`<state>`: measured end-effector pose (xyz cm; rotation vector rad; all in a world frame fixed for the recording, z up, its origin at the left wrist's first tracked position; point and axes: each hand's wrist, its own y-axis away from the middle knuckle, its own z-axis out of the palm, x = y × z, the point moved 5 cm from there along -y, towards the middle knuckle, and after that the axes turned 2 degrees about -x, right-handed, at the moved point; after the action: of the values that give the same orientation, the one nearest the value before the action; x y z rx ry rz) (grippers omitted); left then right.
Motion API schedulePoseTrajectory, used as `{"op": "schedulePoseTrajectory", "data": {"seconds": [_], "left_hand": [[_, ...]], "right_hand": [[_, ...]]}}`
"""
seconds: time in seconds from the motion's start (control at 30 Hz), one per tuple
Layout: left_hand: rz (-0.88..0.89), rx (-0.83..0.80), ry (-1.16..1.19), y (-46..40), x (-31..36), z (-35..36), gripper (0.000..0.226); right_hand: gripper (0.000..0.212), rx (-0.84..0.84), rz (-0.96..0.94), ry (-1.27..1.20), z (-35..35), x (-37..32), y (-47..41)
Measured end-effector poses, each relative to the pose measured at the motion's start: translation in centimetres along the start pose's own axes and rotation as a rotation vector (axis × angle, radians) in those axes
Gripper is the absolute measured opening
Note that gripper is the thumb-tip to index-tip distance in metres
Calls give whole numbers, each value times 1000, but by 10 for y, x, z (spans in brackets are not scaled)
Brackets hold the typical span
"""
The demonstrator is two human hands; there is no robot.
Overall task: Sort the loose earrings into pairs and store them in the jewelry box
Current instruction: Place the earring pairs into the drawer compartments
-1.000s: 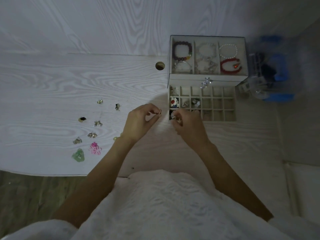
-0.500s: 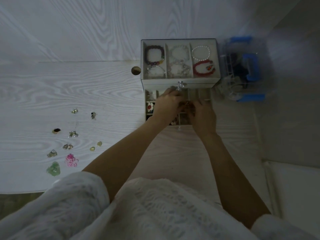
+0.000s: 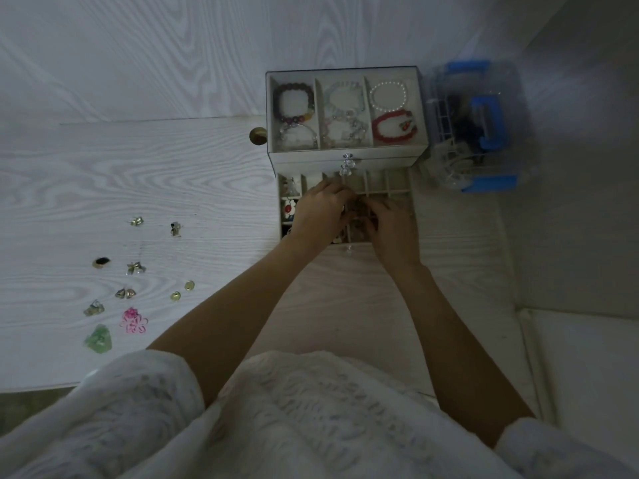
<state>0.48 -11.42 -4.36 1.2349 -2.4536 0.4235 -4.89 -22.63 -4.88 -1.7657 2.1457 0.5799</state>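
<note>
Jewelry box (image 3: 345,152) stands at the far edge of the tabletop (image 3: 173,174), toward its right end, long axis running left-right along that edge; its lower drawer (image 3: 387,183) is pulled out toward the person, grid of small compartments facing up. Top tray holds bracelets in 3 sections, incl. a dark bead bracelet (image 3: 294,102) at left and a red bracelet (image 3: 394,127) at right. Both hands sit over the drawer's middle compartments, fingertips nearly meeting. Left hand (image 3: 320,210) has fingers curled down into the grid; right hand (image 3: 394,224) likewise, fingers bunched together at the tips. What either one pinches can't be made out: light is dim, fingers cover the spot, and only a small dark glint shows btwn them. Drawer's left compartments partly visible, w/ a red-and-white flower earring (image 3: 289,206) just left of the left hand. Loose earrings lie well apart from the box, near the tabletop's left and near edges: a pink earring (image 3: 133,319), a green earring (image 3: 98,338), a black earring (image 3: 101,262), plus small gold/silver ones too tiny to tell. A clear container w/ blue clips (image 3: 480,126) stands just right of the box, blurred.
</note>
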Motion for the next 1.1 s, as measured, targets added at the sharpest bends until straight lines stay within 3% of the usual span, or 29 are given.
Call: {"op": "schedulePoseTrajectory", "data": {"seconds": [0.33,0.43,0.6,0.73,0.8,0.93,1.1], "left_hand": [[-13,-68,68,7,4,-5,31],[-72,24,108,19,3,-27,22],[-217,162,181,90,-34,-82,31],[-461,216,210,167,-89,-100,13],[-595,203,148,207,-119,-102,19],[-755,69,59,251,-148,-89,38],[-817,44,68,243,-155,-85,20]], "right_hand": [[35,21,5,-1,-2,-3,5],[31,71,-31,17,-13,-15,9],[17,132,-245,-2,-14,-76,29],[21,-51,-481,-6,36,-132,47],[21,-185,-567,-13,69,-163,58],[26,-383,-621,-37,120,-204,68],[19,-449,-632,74,151,-233,58]]}}
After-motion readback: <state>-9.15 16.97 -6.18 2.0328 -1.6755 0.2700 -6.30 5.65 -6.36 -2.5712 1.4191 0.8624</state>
